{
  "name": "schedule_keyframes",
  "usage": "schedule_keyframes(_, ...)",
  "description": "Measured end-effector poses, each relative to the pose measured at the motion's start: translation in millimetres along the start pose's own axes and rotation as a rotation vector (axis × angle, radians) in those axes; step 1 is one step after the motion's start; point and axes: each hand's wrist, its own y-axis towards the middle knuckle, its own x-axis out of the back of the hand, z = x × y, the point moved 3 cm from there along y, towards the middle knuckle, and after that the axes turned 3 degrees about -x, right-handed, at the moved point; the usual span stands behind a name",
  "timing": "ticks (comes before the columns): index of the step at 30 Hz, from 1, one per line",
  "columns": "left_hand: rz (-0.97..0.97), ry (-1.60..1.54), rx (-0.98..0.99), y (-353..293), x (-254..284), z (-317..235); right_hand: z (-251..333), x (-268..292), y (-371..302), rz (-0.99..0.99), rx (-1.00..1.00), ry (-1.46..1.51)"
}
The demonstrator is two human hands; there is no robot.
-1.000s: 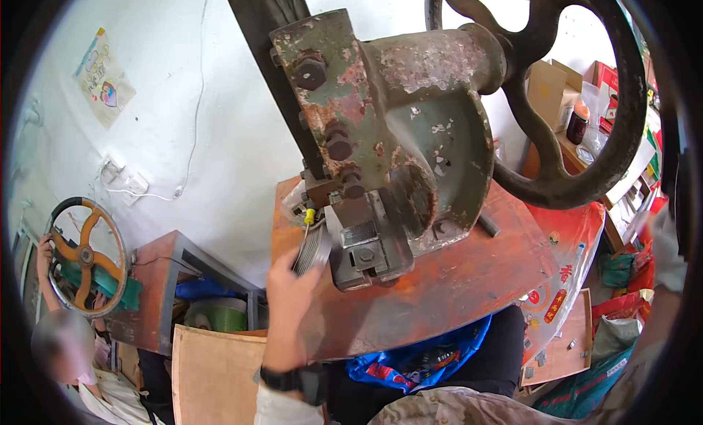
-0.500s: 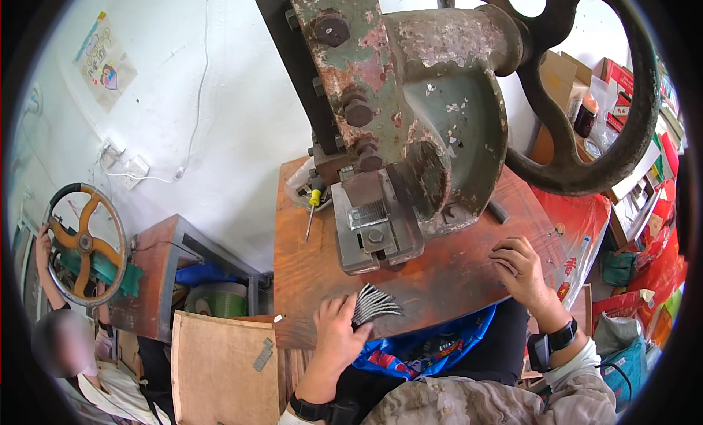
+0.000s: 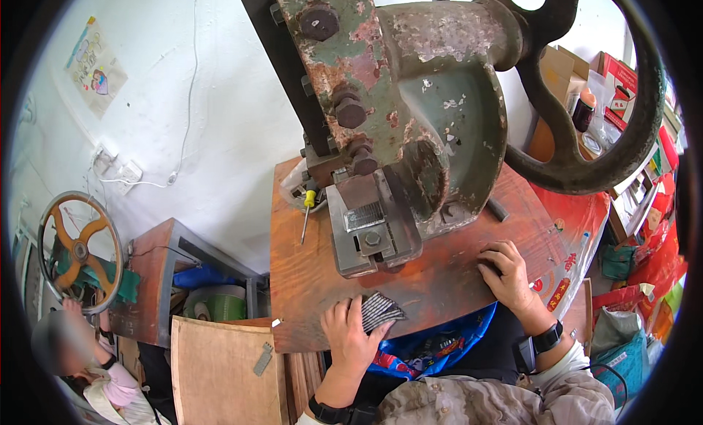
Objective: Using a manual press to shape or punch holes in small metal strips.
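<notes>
My left hand is closed on a small stack of thin, dark-and-silver striped metal strips, held low over the table's near edge. My right hand rests on the wooden tabletop near the right front, its fingers loosely bent and nothing seen in them. Ahead of both hands stands a heavy, worn green press. On its steel die bed, a ribbed metal plate lies in front of a bolted clamp block.
A yellow-handled screwdriver lies left of the press. The press's large handwheel overhangs the right. A blue bag hangs open below the table edge. A wooden board stands left; another person's hand is near a second wheel.
My left hand has moved slightly right with the strips, which now sit closer together. My right hand has come down onto the tabletop. The other person's hand has lowered on the second wheel, which has turned.
</notes>
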Motion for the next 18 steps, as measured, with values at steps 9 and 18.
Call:
schedule_keyframes(9, 0.137, 0.136, 0.052, 21, -6, -11, 1, -4, -1, 0.003, 0.034, -0.078)
schedule_keyframes(18, -0.185, -1.716, 0.963, -7, 13, 6, 5, -1, -2, -0.021, 0.044, -0.105)
